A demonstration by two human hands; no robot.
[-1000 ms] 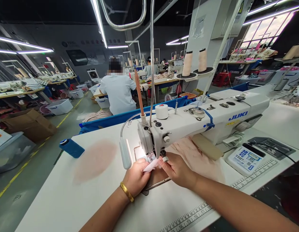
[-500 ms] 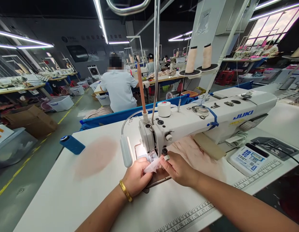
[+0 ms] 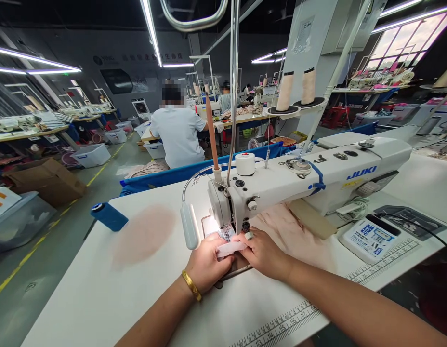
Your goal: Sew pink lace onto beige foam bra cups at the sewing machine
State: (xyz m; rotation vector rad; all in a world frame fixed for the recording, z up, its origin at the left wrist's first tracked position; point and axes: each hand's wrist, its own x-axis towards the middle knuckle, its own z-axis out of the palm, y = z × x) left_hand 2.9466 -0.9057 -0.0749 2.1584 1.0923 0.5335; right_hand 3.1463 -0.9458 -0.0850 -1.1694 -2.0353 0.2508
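Observation:
A white Juki sewing machine [image 3: 317, 178] stands on the white table [image 3: 100, 299]. Both hands pinch a small pale pink fabric strip [image 3: 230, 248] just below the needle. My left hand [image 3: 208, 264], with a gold bangle on its wrist, grips the strip's left end. My right hand [image 3: 263, 250], with a ring on one finger, holds the right end. Pink fabric [image 3: 292, 231] lies bunched under the machine arm to the right of my hands.
A blue thread cone [image 3: 108, 216] lies at the table's left edge. A control panel [image 3: 370, 238] sits at the right. Two thread cones [image 3: 295, 89] stand on a rack behind the machine. A person in a pale shirt [image 3: 178, 135] sits at another table beyond.
The fabric strip has gone from tilted to level between my fingers and sits closer under the needle. Both hands have edged slightly toward the presser foot.

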